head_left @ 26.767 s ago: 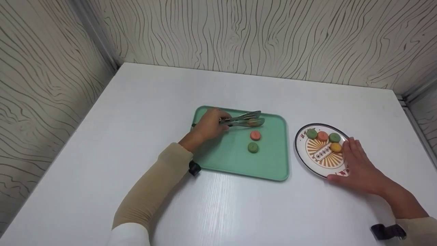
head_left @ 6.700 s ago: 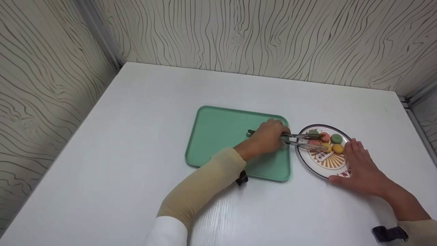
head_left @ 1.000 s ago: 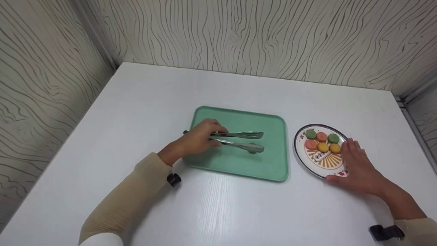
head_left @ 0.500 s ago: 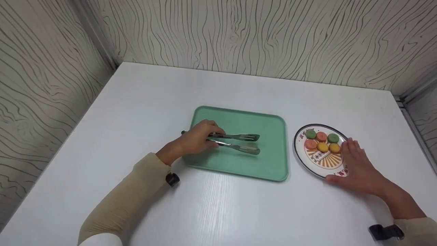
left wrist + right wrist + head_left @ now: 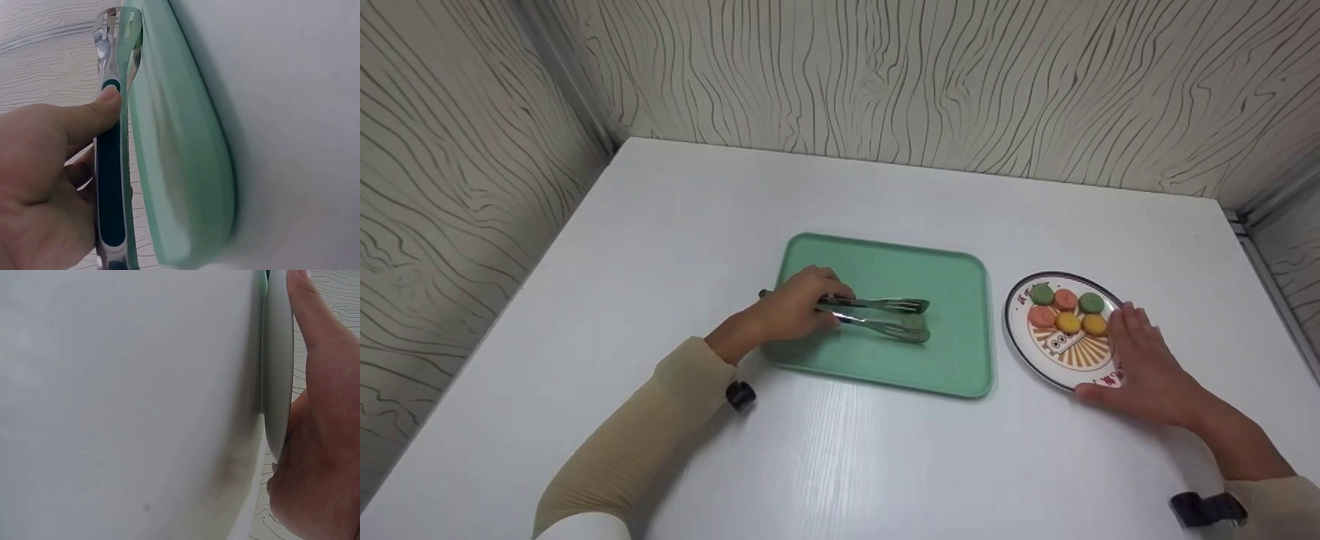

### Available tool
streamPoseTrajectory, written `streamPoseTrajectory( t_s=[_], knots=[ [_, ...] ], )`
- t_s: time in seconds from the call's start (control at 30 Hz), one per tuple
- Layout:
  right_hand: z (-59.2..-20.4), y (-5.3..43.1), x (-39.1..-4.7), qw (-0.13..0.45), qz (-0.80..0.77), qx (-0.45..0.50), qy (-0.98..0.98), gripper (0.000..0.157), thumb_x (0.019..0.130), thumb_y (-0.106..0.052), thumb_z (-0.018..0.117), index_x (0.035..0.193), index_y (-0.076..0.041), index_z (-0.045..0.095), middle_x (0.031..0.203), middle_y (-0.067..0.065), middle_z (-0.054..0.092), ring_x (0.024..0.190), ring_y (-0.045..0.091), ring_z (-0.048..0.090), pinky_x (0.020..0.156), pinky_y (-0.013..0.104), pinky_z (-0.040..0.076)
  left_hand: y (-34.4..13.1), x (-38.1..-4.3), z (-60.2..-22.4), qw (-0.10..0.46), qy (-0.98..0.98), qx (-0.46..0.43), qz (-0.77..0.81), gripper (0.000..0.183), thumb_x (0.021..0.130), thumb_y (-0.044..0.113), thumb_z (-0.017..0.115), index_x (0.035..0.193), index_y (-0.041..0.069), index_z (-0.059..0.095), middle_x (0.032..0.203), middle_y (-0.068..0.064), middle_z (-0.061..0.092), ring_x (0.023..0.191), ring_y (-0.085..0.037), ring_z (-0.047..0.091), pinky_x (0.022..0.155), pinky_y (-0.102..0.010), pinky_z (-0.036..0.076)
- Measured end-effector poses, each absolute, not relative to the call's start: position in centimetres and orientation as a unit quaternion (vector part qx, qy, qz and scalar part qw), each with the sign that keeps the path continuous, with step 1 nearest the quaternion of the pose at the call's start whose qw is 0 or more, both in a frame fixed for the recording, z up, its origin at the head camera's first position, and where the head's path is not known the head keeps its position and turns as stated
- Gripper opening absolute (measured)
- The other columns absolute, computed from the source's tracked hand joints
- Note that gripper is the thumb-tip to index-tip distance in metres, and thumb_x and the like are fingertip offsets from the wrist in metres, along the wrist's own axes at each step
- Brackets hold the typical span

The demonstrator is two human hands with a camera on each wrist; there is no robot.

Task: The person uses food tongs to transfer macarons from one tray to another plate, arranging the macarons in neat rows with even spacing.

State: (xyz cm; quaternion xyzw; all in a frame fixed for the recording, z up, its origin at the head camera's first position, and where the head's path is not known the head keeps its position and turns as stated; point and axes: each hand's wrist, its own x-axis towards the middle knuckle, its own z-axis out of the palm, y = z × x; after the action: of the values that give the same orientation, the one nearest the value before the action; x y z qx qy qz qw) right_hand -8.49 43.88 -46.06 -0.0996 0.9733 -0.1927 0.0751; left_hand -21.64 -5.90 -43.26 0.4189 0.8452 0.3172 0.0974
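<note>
My left hand (image 5: pixel 802 304) holds metal tongs (image 5: pixel 896 330) with dark grip inlays, low over the green tray (image 5: pixel 877 266). The thumb lies along one arm of the tongs (image 5: pixel 109 169) in the left wrist view. Between the slightly parted tong tips sits a green macaron (image 5: pixel 913 322); whether the tips touch it cannot be told. My right hand (image 5: pixel 1159 367) rests against the right edge of a round, dark-rimmed plate (image 5: pixel 1024 352), fingers straight and thumb at the near rim. On the plate lie several macarons (image 5: pixel 1067 300), green, pink and yellow, in two rows.
All this stands on a white table (image 5: pixel 825 457), the tray left of the plate with a narrow gap between them. A patterned wall (image 5: pixel 885 82) rises behind the table, and another (image 5: pixel 442 225) stands on the left.
Since the oldest frame, a pink and a yellow macaron have come onto the plate. In the last second the tongs shifted slightly left and toward me; their tips now flank the green macaron.
</note>
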Motion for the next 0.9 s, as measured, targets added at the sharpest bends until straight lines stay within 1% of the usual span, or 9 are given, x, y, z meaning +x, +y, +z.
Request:
streamPoseTrajectory(
  t_s=[0.37,0.5,0.73,0.9],
  knots=[
    [-45.97,43.8,-8.51,0.077,-0.187,-0.096,0.974,0.126,0.085,-0.05,0.078,0.153,0.018,-0.004,0.16,0.04,-0.011,0.149,0.05,-0.019,0.117,0.045,-0.021,-5.5,-21.75,-43.51,0.1,0.839,0.427,0.322,0.03,0.091,0.004,0.076,0.12,0.001,0.072,0.112,-0.012,0.069,0.104,-0.026,0.061,0.098,-0.043,0.046],
    [-45.99,43.83,-8.59,0.079,-0.188,-0.098,0.974,0.126,0.085,-0.049,0.077,0.153,0.018,-0.004,0.16,0.04,-0.011,0.149,0.049,-0.019,0.117,0.045,-0.021,-5.3,-21.77,-43.58,0.103,0.839,0.425,0.325,0.03,0.091,0.005,0.076,0.12,0.001,0.072,0.113,-0.011,0.07,0.105,-0.025,0.062,0.098,-0.043,0.046],
    [-46.21,43.97,-8.69,0.067,-0.183,-0.101,0.976,0.126,0.083,-0.049,0.079,0.153,0.019,-0.001,0.159,0.042,-0.007,0.149,0.052,-0.015,0.118,0.047,-0.018,-5.21,-21.85,-43.78,0.104,0.825,0.434,0.346,0.025,0.092,0.0,0.073,0.117,-0.001,0.073,0.109,-0.014,0.069,0.102,-0.027,0.062,0.092,-0.044,0.049],
    [-46.24,43.87,-8.76,0.069,-0.178,-0.1,0.977,0.127,0.083,-0.049,0.079,0.153,0.019,-0.001,0.159,0.042,-0.007,0.149,0.052,-0.015,0.119,0.051,-0.016,-5.17,-21.91,-43.96,0.095,0.83,0.436,0.334,0.024,0.092,0.003,0.074,0.116,0.001,0.074,0.108,-0.012,0.07,0.101,-0.026,0.063,0.095,-0.044,0.047]
  ],
)
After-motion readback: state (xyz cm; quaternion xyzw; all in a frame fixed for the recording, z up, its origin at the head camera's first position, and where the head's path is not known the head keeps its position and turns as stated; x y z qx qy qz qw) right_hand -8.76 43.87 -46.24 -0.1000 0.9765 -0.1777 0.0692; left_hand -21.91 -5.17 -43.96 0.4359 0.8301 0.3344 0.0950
